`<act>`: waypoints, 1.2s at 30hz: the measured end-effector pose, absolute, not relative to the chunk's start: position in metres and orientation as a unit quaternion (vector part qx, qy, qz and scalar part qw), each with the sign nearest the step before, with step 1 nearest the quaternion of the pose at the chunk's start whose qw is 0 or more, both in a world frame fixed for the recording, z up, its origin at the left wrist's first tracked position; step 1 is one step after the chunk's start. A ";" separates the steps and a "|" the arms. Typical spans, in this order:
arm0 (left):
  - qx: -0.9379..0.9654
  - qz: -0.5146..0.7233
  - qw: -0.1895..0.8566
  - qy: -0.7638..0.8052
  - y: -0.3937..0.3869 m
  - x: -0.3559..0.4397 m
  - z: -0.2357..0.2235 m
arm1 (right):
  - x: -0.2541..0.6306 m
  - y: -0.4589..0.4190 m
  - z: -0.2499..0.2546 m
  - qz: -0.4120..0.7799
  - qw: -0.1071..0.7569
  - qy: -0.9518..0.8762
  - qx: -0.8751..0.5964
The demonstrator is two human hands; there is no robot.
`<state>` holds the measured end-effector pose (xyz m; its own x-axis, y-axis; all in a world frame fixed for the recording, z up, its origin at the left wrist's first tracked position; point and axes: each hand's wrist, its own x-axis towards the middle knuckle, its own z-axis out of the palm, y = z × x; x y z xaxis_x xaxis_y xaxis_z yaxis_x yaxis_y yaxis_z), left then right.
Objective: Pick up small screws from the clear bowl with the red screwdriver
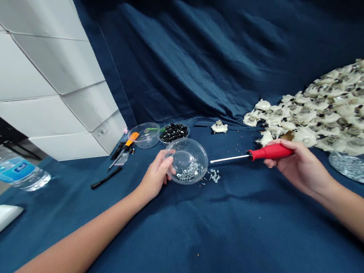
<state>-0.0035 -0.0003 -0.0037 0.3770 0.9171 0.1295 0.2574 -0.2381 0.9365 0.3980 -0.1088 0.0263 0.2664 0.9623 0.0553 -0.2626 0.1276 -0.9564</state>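
Observation:
My left hand [156, 175] grips the near-left rim of a clear plastic bowl [188, 151] that is tilted toward me, with several small silver screws [189, 172] gathered at its lower edge. A few screws [214, 176] lie on the blue cloth just right of the bowl. My right hand [300, 166] is closed around the red handle of a screwdriver [270, 151]. Its metal shaft points left, with the tip close to the bowl's right side.
A pile of white plastic parts [334, 109] fills the right, with a clear dish of screws [358, 169] in front. Behind the bowl stand a dish of black parts [174, 132], an empty clear dish [145, 134] and an orange-handled tool [126, 147]. A water bottle [6, 167] lies left, by white boxes [38, 79].

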 end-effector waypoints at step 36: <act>0.702 0.352 0.456 0.418 -0.001 -0.002 0.000 | 0.396 -0.112 0.026 0.426 0.641 -0.440 -0.464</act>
<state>-0.0016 -0.0015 -0.0002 0.4025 0.9084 0.1131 0.2655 -0.2341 0.9352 0.3960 -0.1117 0.0262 0.2511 0.9531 0.1688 -0.1377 0.2078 -0.9684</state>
